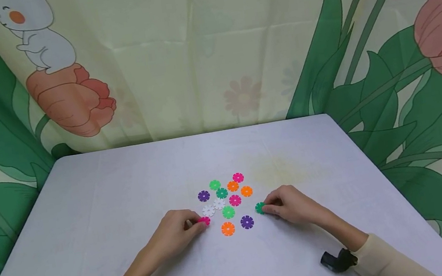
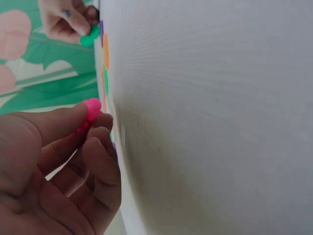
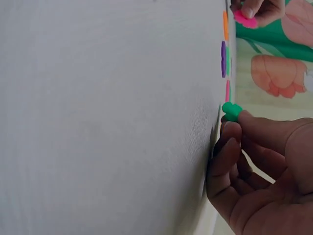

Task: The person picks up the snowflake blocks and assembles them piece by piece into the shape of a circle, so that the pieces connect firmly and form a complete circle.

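My left hand [image 1: 176,232] pinches a pink notched disc [image 1: 205,221] between thumb and fingertips at the left of a loose group of discs; the left wrist view shows this pink disc [image 2: 92,110] close up. On the group's right side, my right hand [image 1: 292,205] pinches a dark green disc [image 1: 259,208], seen also as a green piece [image 3: 232,111] in the right wrist view. Between the hands lie an orange disc [image 1: 228,229], a purple disc [image 1: 247,222], a light green disc [image 1: 228,212], a pink disc [image 1: 235,200] and white discs [image 1: 208,210].
Behind these lie another purple disc [image 1: 203,196], a dark green disc [image 1: 221,193], a light green disc [image 1: 215,184], orange discs [image 1: 247,191] and a pink disc [image 1: 238,177]. A white cloth covers the table [image 1: 125,184]; a printed curtain [image 1: 194,66] hangs behind it.
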`<state>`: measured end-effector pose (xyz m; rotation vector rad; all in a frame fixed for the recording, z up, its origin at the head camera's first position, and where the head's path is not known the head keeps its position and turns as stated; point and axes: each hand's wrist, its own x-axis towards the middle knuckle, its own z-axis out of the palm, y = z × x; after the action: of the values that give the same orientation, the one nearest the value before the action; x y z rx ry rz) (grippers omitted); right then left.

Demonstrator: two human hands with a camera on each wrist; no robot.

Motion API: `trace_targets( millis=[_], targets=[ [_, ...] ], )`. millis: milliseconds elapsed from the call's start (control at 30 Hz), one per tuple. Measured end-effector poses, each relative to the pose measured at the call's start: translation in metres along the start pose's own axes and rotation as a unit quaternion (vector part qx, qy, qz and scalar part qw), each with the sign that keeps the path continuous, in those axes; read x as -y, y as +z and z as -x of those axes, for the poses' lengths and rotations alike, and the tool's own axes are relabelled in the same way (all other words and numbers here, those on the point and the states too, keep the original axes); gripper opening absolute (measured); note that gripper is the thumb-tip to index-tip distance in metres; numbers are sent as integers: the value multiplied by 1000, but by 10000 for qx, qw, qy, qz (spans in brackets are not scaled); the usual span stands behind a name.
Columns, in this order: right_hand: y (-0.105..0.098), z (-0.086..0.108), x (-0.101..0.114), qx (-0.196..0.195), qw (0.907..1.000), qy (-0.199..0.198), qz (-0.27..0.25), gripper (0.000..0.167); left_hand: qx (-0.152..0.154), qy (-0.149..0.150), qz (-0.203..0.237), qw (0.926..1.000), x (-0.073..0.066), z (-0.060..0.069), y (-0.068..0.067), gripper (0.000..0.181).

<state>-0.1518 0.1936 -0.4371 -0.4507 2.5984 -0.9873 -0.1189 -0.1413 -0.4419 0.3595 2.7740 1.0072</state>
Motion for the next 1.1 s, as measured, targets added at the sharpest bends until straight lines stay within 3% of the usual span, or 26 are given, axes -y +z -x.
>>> trace_targets(
  millis=[133,467,667,1100],
  targets=[
    [0,1,0,24,9996,88,-264,12,-32,98,130,9999,2,1,-2,10],
    [12,3,13,433,9923,62,-1160,20,-183,698,200,9972,3,3,-2,13],
    [20,3,24,560,9872,96,-1493,24,-249,816,276,9960,-2,5,0,14],
    [33,1,37,953,9812,-121,-1672,27,-268,1083,447,9928,-9,10,3,14]
  ],
)
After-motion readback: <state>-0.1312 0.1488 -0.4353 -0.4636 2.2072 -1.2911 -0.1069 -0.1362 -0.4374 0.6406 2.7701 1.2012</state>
